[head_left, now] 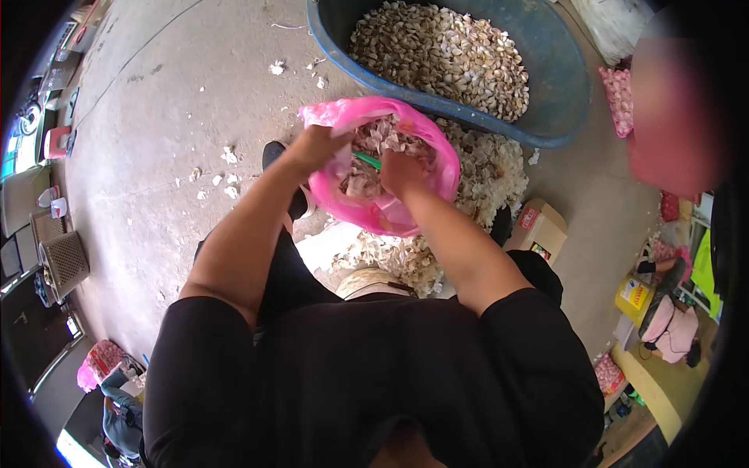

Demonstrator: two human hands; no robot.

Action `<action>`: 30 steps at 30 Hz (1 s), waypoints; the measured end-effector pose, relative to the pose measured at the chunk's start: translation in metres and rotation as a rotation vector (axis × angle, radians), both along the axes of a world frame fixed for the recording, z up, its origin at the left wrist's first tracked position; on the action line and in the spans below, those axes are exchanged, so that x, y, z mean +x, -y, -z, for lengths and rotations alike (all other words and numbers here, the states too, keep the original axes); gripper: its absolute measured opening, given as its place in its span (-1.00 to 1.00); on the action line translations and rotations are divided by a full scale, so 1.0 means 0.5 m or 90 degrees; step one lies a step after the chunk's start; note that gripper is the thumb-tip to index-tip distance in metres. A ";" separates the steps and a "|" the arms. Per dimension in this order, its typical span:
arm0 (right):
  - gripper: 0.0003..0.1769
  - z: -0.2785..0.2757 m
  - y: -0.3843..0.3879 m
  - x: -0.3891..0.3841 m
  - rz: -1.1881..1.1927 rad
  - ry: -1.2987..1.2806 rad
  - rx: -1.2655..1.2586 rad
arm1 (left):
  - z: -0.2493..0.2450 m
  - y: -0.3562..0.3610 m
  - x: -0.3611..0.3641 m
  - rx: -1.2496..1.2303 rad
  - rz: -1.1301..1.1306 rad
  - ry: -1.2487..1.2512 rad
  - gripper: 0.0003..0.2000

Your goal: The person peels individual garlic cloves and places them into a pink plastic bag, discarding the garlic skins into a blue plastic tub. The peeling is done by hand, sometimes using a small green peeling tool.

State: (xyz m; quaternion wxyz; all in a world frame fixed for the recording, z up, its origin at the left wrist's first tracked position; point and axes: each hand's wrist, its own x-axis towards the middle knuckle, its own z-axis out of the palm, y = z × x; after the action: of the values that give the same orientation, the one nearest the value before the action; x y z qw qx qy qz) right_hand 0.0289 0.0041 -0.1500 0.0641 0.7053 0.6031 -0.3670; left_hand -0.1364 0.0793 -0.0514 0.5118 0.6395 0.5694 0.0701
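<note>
A pink plastic bag (446,168) lies open between my legs, its rim folded outward and papery garlic skins (382,134) inside. My right hand (402,173) is closed in a fist over the bag's mouth. A thin green tool (367,160) sticks out of that fist to the left; its kind I cannot make out. My left hand (320,147) is over the bag's left rim, palm down, its fingers smeared by motion. Whether the left hand holds anything does not show.
A large blue tub (566,86) of loose garlic cloves (445,51) stands just beyond the bag. Peeled skins (491,168) heap around the bag. A cardboard box (538,230) sits at right. Other people (672,327) are at both sides; mesh sacks (616,101) stand at right.
</note>
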 end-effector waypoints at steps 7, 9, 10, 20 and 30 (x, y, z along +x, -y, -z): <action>-0.82 -0.112 0.031 -0.003 -0.098 0.183 0.302 | 0.112 -0.068 -0.071 0.121 0.036 -0.300 -0.76; -0.84 -0.179 0.026 0.020 -0.046 0.153 0.221 | 0.033 -0.036 -0.005 0.192 0.081 -0.458 -0.59; -0.79 -0.197 0.032 0.034 -0.017 0.136 0.180 | 0.021 -0.030 0.016 0.186 0.061 -0.481 -0.55; -0.56 -0.027 0.113 0.114 0.418 -0.060 0.132 | 0.087 -0.006 -0.045 -0.050 0.192 -0.128 -0.53; -0.78 -0.139 0.108 0.082 0.722 -0.692 0.064 | 0.077 0.025 -0.091 0.079 -0.028 -0.096 -0.51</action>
State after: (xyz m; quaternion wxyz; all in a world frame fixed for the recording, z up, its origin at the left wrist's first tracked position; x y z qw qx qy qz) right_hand 0.0697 -0.0498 -0.0805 -0.4689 0.6288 0.1139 -0.6097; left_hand -0.1819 0.0668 -0.0898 0.4254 0.6608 0.6147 0.0679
